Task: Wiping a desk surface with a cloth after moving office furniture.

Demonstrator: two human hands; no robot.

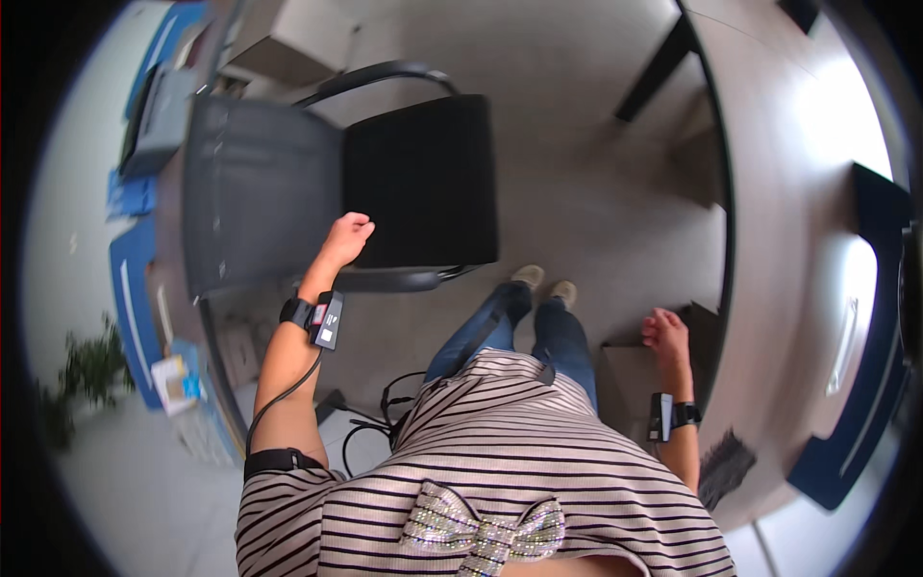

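Observation:
My left hand hangs over the near edge of a black office chair's seat, beside its grey mesh back. The fingers are curled in and no object shows in them. Whether the hand touches the chair, I cannot tell. To the right, my right hand is loosely closed, also with nothing visible in it. It is beside the edge of a wooden desk, above a brown box on the floor. Each wrist wears a black strap with a small device.
Another desk with blue panels and a dark machine runs along the left. A box-like cabinet stands beyond the chair. Black cables hang by my left side. A dark desk leg stands at the far right.

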